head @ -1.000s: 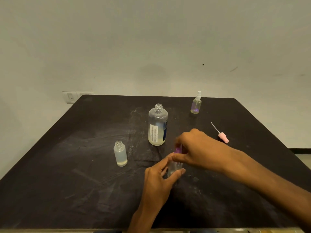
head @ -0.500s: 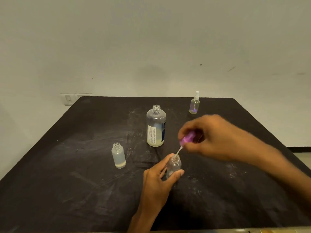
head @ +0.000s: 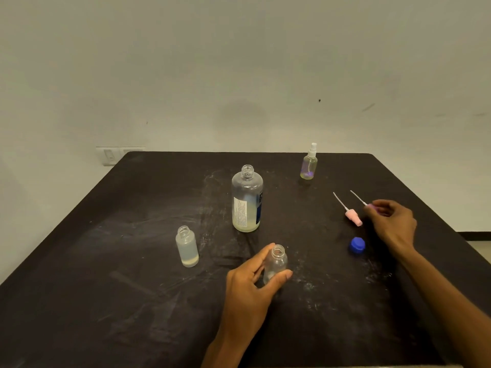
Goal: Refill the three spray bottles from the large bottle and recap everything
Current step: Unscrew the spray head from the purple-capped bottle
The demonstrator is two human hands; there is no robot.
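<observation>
**Two small bottles uncapped, one still capped, big bottle open**

Nearest me, left hand (head: 248,285) is wrapped loosely around the clear spray bottle (head: 275,265), thumb on its right side and fingers behind it. The bottle stands upright on the black table (head: 106,301), neck open, nearly empty from what I see.

Left of that, the frosted bottle (head: 187,247) stands alone, uncapped, with a thin layer of liquid at the bottom.

Right side: blue cap (head: 357,245) lies on the table just beside my right wrist. Right hand (head: 393,224) is curled, fingertips pinched on the purple spray head (head: 370,206), its dip tube pointing up-left. Can't tell if the head is touching the table, since the fingers hide it. Pink spray head (head: 353,217) lies flat just left of it.

Mid-table, the large bottle (head: 247,200) is upright, open, with liquid only low in it.

Far right, the third spray bottle (head: 309,163) stands capped with its white sprayer.
</observation>
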